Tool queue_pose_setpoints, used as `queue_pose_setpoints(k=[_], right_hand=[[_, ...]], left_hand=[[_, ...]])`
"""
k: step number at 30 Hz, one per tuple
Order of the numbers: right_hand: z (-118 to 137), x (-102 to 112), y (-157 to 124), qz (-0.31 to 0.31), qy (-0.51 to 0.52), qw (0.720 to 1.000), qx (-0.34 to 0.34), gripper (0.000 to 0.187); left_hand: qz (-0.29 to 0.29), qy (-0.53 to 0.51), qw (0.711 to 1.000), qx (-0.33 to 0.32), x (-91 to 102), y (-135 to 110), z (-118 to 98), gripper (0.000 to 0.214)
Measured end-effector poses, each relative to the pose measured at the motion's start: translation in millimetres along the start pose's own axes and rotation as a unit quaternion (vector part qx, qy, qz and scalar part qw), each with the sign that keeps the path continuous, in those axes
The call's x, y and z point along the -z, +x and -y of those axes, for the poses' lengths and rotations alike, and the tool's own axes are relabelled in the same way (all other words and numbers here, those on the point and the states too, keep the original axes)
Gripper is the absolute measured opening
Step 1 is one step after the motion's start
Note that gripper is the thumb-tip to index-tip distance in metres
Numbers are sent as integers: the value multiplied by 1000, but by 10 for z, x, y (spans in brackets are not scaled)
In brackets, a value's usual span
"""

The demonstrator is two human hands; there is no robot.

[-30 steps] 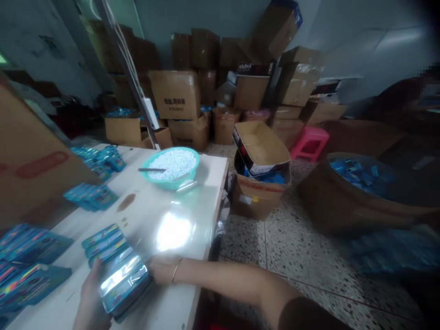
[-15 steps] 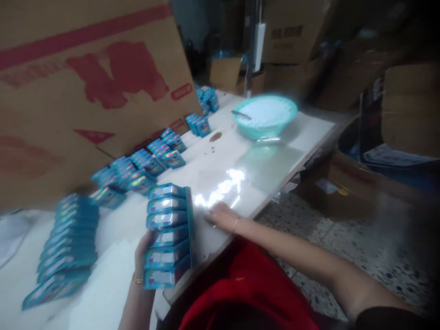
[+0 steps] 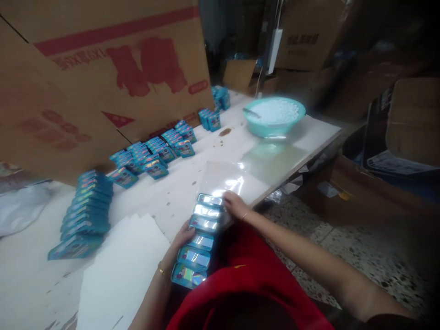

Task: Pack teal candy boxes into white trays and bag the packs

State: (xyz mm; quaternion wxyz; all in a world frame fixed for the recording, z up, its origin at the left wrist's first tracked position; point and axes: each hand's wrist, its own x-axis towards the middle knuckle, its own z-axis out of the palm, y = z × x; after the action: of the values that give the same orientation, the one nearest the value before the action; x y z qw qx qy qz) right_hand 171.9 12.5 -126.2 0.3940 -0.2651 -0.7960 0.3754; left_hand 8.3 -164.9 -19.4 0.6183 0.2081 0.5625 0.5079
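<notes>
A row of several small blue boxes (image 3: 201, 240) with shiny windowed fronts lies at the table's near edge, just in front of my body. My left hand (image 3: 184, 236) is closed round its left side. At the far right end of the row, my right hand (image 3: 236, 205) has its fingers curled against the top box; the fingertips are partly hidden. Under and beyond that hand spreads a clear plastic sheet (image 3: 220, 176), glaring with reflected light.
Stacked blue boxes (image 3: 85, 208) stand at the left, with more small blue boxes (image 3: 154, 153) along a big cardboard carton (image 3: 113, 91). White paper sheets (image 3: 117, 270) lie near my left arm. A turquoise basin (image 3: 275, 128) of white material holds a utensil (image 3: 252, 112).
The row of boxes has moved right and tilted towards me in my left hand. My right hand has come from the plastic sheet to the row's far end. The view has shifted left.
</notes>
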Motion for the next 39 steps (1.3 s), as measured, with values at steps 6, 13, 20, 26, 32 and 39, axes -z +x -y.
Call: queue_pose_setpoints(k=[6, 13, 20, 26, 32, 39], right_hand=[[122, 110, 121, -116, 35, 992, -35, 10], [149, 157, 180, -50, 64, 996, -44, 14], [180, 269, 233, -88, 8, 996, -21, 19], [133, 215, 86, -59, -82, 995, -1, 24], [186, 210, -39, -38, -232, 972, -20, 28], [310, 282, 92, -39, -354, 935, -6, 17]], left_hand=[[-9, 29, 1000, -3, -9, 151, 79, 67], [-11, 24, 999, -24, -27, 310, 47, 71], [-31, 37, 999, -23, -207, 446, 40, 66], [-67, 227, 964, -118, -43, 426, -14, 43], [-127, 572, 738, -335, 180, 735, -269, 34], [-90, 752, 540, -369, -51, 1257, -451, 16]])
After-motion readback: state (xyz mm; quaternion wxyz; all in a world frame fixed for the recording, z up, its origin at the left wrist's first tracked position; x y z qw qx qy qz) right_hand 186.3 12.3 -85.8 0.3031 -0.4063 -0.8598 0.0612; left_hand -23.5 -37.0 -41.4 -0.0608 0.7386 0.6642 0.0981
